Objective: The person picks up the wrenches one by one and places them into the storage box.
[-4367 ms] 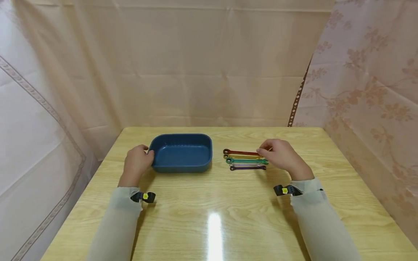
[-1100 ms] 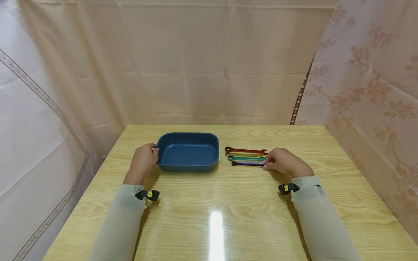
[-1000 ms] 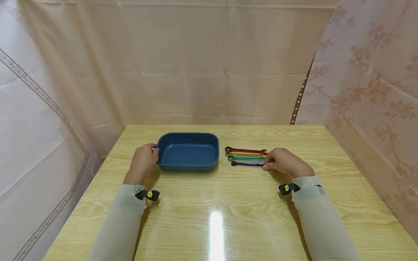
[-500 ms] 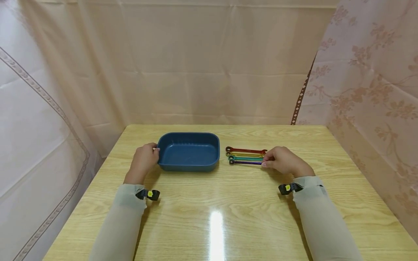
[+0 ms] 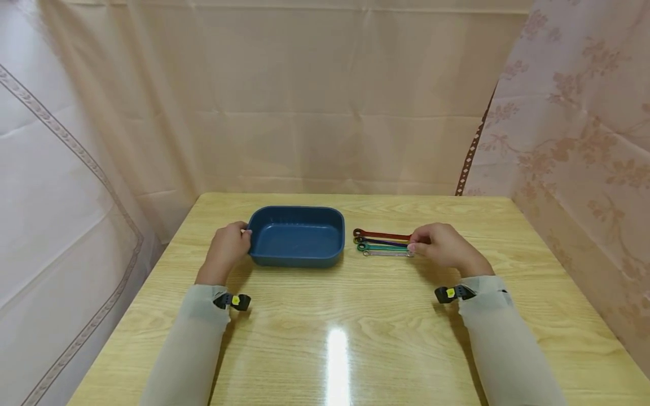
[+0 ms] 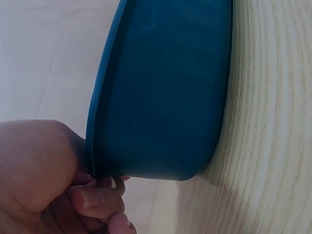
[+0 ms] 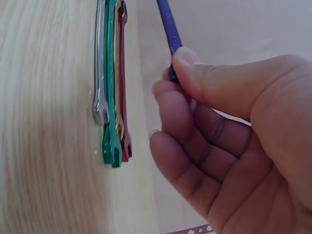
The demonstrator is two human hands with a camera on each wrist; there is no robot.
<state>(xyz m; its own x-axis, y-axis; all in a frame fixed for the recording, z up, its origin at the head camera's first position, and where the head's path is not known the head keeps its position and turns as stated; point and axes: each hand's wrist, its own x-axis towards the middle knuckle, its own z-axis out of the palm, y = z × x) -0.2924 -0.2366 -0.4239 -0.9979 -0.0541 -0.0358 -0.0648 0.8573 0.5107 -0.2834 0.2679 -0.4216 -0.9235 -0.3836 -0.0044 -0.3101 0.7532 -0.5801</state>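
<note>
My left hand [image 5: 229, 246] grips the left rim of a deep blue rectangular plastic basin [image 5: 299, 261], which stands on the table with nothing in it. Thumb and fingers of my right hand [image 5: 444, 246] pinch one end of a purple wrench [image 7: 168, 27], raised above the other wrenches. Below it lie a red wrench [image 5: 386, 234], a green wrench [image 7: 108, 73] and a silver wrench [image 5: 387, 254], side by side. A yellow-gold wrench [image 7: 117, 73] shows between the red and green ones. In the head view the purple wrench crosses over the row and partly covers the gold one.
The light wood table [image 5: 284, 338] ends at a straight back edge, with a beige curtain [image 5: 325, 113] behind it. Patterned cloth [image 5: 574, 146] hangs at the right, white cloth [image 5: 61, 186] at the left. The basin stands just left of the wrenches.
My right hand has lifted the purple wrench from the near side of the row, uncovering the silver one. Earlier the hand was at the red wrench. My left hand stays on the basin.
</note>
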